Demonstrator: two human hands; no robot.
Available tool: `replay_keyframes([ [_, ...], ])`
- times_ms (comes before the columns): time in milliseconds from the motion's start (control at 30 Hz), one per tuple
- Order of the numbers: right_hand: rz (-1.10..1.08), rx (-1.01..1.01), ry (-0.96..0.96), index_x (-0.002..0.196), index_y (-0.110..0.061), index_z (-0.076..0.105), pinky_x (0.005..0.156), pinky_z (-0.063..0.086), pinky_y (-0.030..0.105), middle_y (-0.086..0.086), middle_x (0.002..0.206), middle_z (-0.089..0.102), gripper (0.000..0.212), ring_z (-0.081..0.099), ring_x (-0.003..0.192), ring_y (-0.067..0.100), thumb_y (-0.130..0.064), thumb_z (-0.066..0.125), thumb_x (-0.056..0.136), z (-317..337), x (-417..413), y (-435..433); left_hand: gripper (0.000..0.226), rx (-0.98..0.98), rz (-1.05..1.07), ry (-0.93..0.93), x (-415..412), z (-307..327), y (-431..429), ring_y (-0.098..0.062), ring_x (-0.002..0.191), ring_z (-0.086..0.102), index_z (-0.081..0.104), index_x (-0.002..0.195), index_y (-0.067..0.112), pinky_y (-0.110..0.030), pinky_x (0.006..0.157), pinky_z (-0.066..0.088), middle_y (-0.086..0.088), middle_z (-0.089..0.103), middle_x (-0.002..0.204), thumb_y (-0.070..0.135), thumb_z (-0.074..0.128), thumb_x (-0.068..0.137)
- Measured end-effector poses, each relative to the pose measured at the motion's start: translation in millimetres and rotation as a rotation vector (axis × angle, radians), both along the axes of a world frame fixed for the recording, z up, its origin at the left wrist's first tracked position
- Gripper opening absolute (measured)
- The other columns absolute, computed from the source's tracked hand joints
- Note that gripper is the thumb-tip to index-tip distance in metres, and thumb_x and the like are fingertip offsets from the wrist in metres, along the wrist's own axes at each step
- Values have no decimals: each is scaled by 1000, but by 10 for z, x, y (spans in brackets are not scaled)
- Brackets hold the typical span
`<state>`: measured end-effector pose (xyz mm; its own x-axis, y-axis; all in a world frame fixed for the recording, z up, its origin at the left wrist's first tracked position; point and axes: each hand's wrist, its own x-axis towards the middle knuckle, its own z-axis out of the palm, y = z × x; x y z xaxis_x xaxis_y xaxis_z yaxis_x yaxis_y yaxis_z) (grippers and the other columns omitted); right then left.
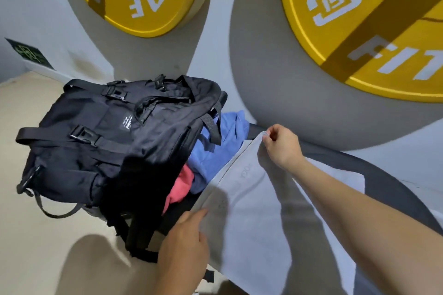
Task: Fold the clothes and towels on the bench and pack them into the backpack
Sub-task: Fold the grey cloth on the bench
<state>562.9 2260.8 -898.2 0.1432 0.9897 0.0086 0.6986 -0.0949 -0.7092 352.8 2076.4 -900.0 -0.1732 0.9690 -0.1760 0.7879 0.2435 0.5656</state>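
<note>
A pale grey towel [254, 218] lies spread flat across the dark bench [374, 175]. My right hand [280, 146] pinches its far corner near the wall. My left hand [184, 242] holds the near corner at the towel's left edge, thumb on top. A black backpack [103, 141] lies on its side at the bench's left end, its mouth facing the towel. A blue garment [215, 148] and a pink-red garment [182, 187] lie crumpled between the backpack and the towel, partly under the backpack's flap.
Two large yellow weight-plate decorations [359, 31] hang on the grey wall behind the bench. Beige floor [28, 235] lies to the left and front. Backpack straps [134, 242] dangle over the bench's front edge.
</note>
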Motion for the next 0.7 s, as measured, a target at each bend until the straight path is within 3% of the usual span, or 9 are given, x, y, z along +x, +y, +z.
replay_keyframes([
  [100, 57, -38, -66, 94, -11, 56, 66, 32, 26, 0, 82, 60, 9, 57, 83, 26, -18, 50, 94, -43, -21, 52, 51, 8, 57, -23, -3, -34, 43, -9, 115, 53, 51, 132, 35, -20, 87, 39, 15, 53, 127, 7, 47, 89],
  [233, 331, 31, -276, 118, -14, 52, 83, 42, 36, 4, 117, 55, 35, 48, 104, 30, -4, 44, 86, 51, -102, 44, 54, -9, 141, -106, -40, -66, 71, -15, 112, 56, 42, 138, 30, -19, 79, 35, 6, 61, 120, 18, 59, 88],
  [333, 582, 92, -328, 104, -15, 56, 81, 42, 34, -5, 105, 54, 45, 43, 104, 22, 7, 43, 68, 150, -219, -3, 67, -56, 203, -122, -69, -86, 73, -19, 99, 61, 31, 144, 27, -24, 74, 38, -1, 67, 105, 28, 65, 86],
  [400, 710, 75, -411, 99, -16, 56, 77, 39, 31, -6, 100, 55, 42, 42, 99, 17, 6, 49, 63, 150, -242, -5, 65, -85, 223, -112, -79, -86, 72, -20, 97, 62, 36, 141, 26, -26, 73, 40, -2, 68, 101, 31, 68, 84],
  [500, 779, 70, -483, 92, -20, 49, 76, 33, 30, -10, 92, 50, 33, 36, 88, 12, -1, 55, 65, 105, -193, -1, 46, -145, 218, -94, -92, -58, 101, -20, 100, 61, 51, 124, 28, -29, 81, 45, 3, 65, 94, 37, 69, 82],
  [600, 833, 164, -499, 89, -24, 39, 78, 38, 38, -12, 83, 41, 26, 33, 77, 15, -10, 42, 67, 78, -191, -47, 22, -136, 189, -47, -88, -13, 96, -15, 89, 59, 52, 95, 31, -28, 78, 45, 11, 51, 77, 41, 67, 82],
  [700, 891, 356, -589, 91, -26, 34, 66, 39, 34, -7, 83, 42, 26, 39, 72, 19, -11, 51, 78, 37, -193, -88, 38, -35, 172, 19, -75, -53, 74, -17, 81, 56, 40, 69, 37, -28, 68, 43, 10, 42, 80, 37, 78, 71],
])
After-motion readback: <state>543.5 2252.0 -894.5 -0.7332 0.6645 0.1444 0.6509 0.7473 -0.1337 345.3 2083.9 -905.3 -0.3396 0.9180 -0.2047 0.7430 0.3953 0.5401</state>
